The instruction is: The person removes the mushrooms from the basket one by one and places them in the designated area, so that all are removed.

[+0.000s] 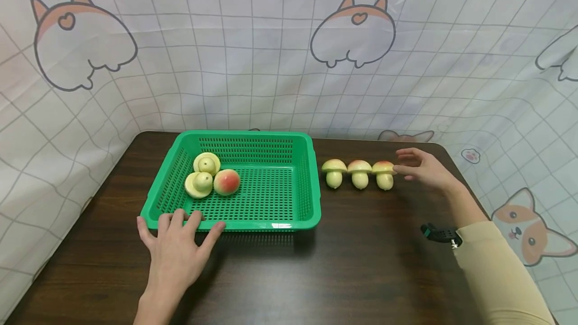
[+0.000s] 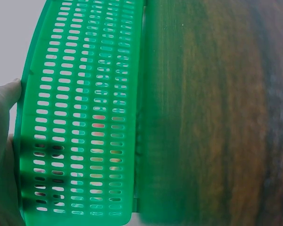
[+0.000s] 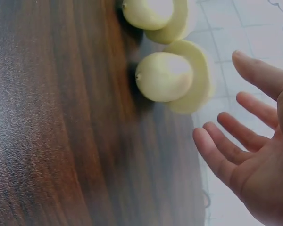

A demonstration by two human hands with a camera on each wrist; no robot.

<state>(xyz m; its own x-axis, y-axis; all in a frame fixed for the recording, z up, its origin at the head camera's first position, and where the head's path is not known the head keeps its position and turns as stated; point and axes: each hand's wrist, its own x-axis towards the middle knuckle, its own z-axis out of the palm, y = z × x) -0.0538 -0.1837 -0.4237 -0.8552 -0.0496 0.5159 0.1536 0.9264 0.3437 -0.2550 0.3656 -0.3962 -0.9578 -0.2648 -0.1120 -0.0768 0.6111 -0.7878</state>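
Observation:
My left hand (image 1: 176, 250) holds the near rim of a green plastic basket (image 1: 266, 225) at its left part, fingers bent over the edge. In the left wrist view the thumb (image 2: 12, 92) touches the rim above the slotted basket wall (image 2: 85, 101). Three toy mushrooms stand in a row right of the basket: a left one (image 1: 334, 177), a middle one (image 1: 359, 177) and a right one (image 1: 385, 178). Close beside the right one is my right hand (image 1: 424, 168). In the right wrist view its fingers are spread apart, with a gap to the nearest mushroom (image 3: 165, 77).
Inside the basket's left half lie two pale mushrooms, one behind (image 1: 206, 163) and one in front (image 1: 198, 184), next to a red-capped piece (image 1: 227, 182). A dark wooden table (image 1: 361, 265) carries everything. Patterned cloth (image 1: 271, 64) hangs behind and along both sides.

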